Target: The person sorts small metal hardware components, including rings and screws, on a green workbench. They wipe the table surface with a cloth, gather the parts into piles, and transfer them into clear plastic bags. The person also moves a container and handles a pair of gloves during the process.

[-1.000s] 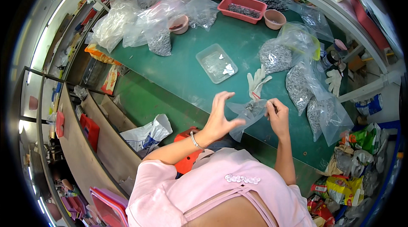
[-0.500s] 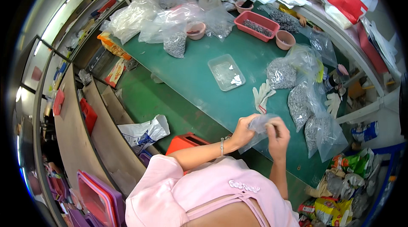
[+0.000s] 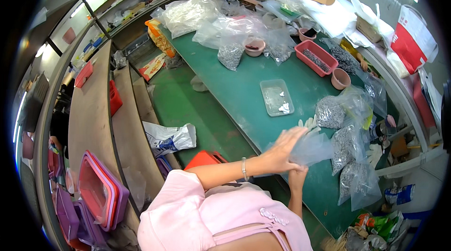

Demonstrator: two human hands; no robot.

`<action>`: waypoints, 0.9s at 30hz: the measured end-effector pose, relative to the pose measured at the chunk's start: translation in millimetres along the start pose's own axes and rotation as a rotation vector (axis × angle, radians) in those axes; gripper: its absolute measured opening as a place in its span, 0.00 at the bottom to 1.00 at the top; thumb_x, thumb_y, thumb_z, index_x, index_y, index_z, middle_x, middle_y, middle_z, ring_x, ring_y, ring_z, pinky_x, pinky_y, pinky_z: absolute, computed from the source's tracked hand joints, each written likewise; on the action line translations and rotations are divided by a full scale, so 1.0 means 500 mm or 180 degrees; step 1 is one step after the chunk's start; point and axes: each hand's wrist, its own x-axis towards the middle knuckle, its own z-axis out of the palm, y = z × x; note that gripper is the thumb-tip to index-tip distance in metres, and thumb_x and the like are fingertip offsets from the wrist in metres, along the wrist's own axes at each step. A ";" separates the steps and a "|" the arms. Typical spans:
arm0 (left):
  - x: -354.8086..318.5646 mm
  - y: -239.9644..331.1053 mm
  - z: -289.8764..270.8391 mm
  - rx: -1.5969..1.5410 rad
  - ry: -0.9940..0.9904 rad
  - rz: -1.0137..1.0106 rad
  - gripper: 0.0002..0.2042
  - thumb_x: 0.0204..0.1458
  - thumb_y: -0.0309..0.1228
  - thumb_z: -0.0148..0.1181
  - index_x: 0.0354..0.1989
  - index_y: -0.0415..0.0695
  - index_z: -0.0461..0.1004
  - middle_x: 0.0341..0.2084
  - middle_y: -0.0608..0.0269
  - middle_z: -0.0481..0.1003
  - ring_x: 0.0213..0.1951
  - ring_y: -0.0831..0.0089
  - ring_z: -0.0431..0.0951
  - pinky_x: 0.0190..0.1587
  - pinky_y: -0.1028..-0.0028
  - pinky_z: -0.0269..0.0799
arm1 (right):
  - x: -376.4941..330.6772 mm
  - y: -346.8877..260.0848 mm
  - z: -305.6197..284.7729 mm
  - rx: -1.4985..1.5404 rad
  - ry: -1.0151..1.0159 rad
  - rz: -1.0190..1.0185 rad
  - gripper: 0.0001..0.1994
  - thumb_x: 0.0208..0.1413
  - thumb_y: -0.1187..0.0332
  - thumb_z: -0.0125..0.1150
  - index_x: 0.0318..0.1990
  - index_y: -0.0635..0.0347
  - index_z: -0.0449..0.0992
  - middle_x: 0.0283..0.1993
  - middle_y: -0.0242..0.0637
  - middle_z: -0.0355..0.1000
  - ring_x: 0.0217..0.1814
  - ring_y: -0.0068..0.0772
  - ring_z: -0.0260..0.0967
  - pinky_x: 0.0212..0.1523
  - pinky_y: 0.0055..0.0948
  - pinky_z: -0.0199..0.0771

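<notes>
The left hand point(image 3: 281, 153) is spread, fingers stretched out and thumb apart, against a clear plastic bag point(image 3: 314, 150) above the counter's point(image 3: 242, 93) near edge. The right hand point(image 3: 298, 175) is curled just below it, partly hidden, so I cannot tell how firmly it has hold of the bag. A white glove point(image 3: 309, 122) lies just beyond, a clear tray point(image 3: 271, 95) farther in, and three filled bags point(image 3: 343, 150) toward the counter's right edge.

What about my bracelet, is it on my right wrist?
No, the bracelet circles the wrist of your left hand.
</notes>
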 end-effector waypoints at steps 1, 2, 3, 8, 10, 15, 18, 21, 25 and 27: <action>-0.011 -0.027 -0.011 0.0354 -0.0135 -0.0172 0.51 0.33 0.34 0.71 0.64 0.40 0.41 0.58 0.45 0.54 0.59 0.49 0.56 0.61 0.66 0.51 | 0.010 -0.007 0.002 -0.0163 -0.0064 0.0060 0.08 0.49 0.73 0.53 0.34 0.71 0.73 0.33 0.49 0.72 0.37 0.43 0.70 0.39 0.36 0.67; -0.017 -0.058 -0.015 -0.0008 -0.0244 -0.0294 0.51 0.33 0.35 0.71 0.64 0.40 0.41 0.59 0.45 0.54 0.60 0.49 0.56 0.61 0.66 0.51 | 0.019 -0.023 0.001 -0.0329 -0.0134 0.0136 0.08 0.49 0.74 0.53 0.33 0.71 0.73 0.32 0.50 0.72 0.35 0.45 0.69 0.38 0.37 0.67; -0.019 -0.090 -0.020 -0.0374 -0.0355 -0.0407 0.51 0.33 0.35 0.71 0.64 0.40 0.40 0.59 0.46 0.54 0.60 0.50 0.56 0.61 0.66 0.51 | 0.034 -0.036 0.002 -0.0498 -0.0193 0.0210 0.07 0.49 0.74 0.53 0.32 0.71 0.74 0.31 0.50 0.72 0.34 0.47 0.69 0.38 0.38 0.67; 0.065 -0.207 -0.025 -0.1563 -0.0630 -0.1005 0.28 0.45 0.32 0.63 0.54 0.35 0.62 0.43 0.47 0.72 0.45 0.62 0.73 0.50 0.69 0.67 | 0.155 -0.038 0.029 -0.1643 -0.0555 -0.0312 0.11 0.50 0.71 0.56 0.39 0.68 0.72 0.40 0.52 0.69 0.41 0.49 0.66 0.39 0.39 0.67; 0.113 -0.259 -0.037 -0.1866 -0.0087 -0.1076 0.13 0.50 0.27 0.57 0.42 0.34 0.70 0.31 0.53 0.76 0.36 0.70 0.77 0.39 0.73 0.72 | 0.219 -0.034 0.056 -0.1681 -0.0107 -0.0211 0.13 0.50 0.70 0.56 0.42 0.67 0.71 0.43 0.51 0.67 0.44 0.48 0.64 0.40 0.38 0.67; 0.335 -0.408 -0.171 -0.2422 0.0292 -0.1273 0.07 0.54 0.25 0.52 0.38 0.35 0.70 0.29 0.58 0.75 0.33 0.73 0.77 0.33 0.75 0.74 | 0.325 0.007 0.099 -0.0814 0.0503 0.0614 0.13 0.51 0.71 0.57 0.43 0.68 0.70 0.38 0.44 0.70 0.42 0.35 0.67 0.42 0.30 0.68; 0.476 -0.526 -0.279 -0.2686 0.0957 -0.0893 0.08 0.54 0.28 0.52 0.37 0.34 0.70 0.29 0.57 0.76 0.32 0.73 0.77 0.34 0.75 0.74 | 0.335 0.044 0.132 -0.1059 0.0217 0.0890 0.13 0.51 0.72 0.56 0.43 0.69 0.71 0.35 0.43 0.72 0.37 0.32 0.69 0.41 0.28 0.68; 0.628 -0.656 -0.357 -0.2817 0.1955 -0.0919 0.07 0.53 0.27 0.52 0.34 0.35 0.71 0.26 0.60 0.75 0.29 0.76 0.75 0.32 0.76 0.72 | 0.339 0.072 0.168 -0.1134 0.0239 0.1190 0.12 0.51 0.72 0.56 0.42 0.69 0.71 0.33 0.44 0.73 0.36 0.31 0.70 0.40 0.27 0.68; 0.819 -0.839 -0.408 -0.3429 0.2287 -0.1544 0.08 0.50 0.26 0.56 0.36 0.35 0.71 0.28 0.62 0.74 0.28 0.75 0.73 0.30 0.74 0.69 | 0.350 0.090 0.211 -0.1069 0.0409 0.1606 0.12 0.51 0.72 0.56 0.41 0.69 0.72 0.32 0.45 0.73 0.33 0.33 0.71 0.37 0.28 0.69; 0.899 -0.940 -0.410 -0.3746 0.2381 -0.1379 0.08 0.51 0.27 0.56 0.36 0.35 0.71 0.29 0.62 0.73 0.28 0.74 0.72 0.30 0.74 0.69 | 0.350 0.098 0.224 -0.1140 0.0421 0.1742 0.11 0.51 0.72 0.56 0.41 0.68 0.72 0.32 0.45 0.73 0.32 0.33 0.71 0.36 0.28 0.70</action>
